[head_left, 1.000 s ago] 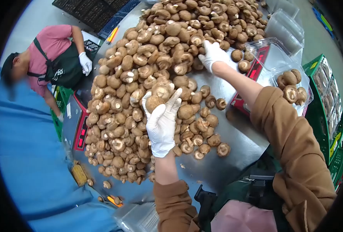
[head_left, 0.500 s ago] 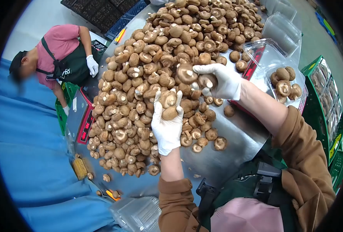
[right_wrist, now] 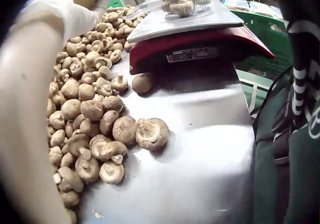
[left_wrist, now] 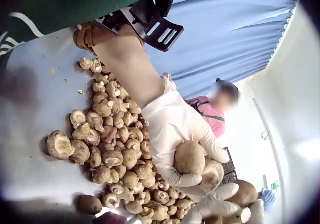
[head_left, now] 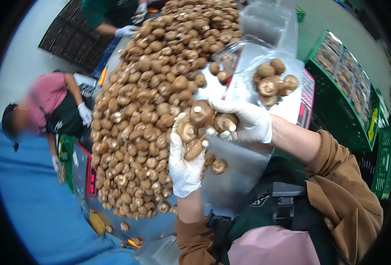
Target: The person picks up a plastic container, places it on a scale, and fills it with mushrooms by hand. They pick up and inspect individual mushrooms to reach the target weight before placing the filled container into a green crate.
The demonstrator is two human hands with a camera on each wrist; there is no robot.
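My white-gloved left hand holds two mushrooms, a paler one above and a brown one below, in its curled fingers. Touching or nearly touching them from the right, my gloved right hand grips two more mushrooms, one near its fingertips and one by the palm. In the left wrist view the left hand curls round a round mushroom. A big heap of mushrooms lies on the metal table, left of and beyond both hands.
An open plastic tray with several mushrooms sits on a red scale at the right. Green crates hold packed trays. Clear containers are stacked beyond. A person in pink and another scale are at the left.
My right hand has come from the heap toward my left hand with two mushrooms in its grip. My left hand still holds its mushrooms. The head view has shifted rightward.
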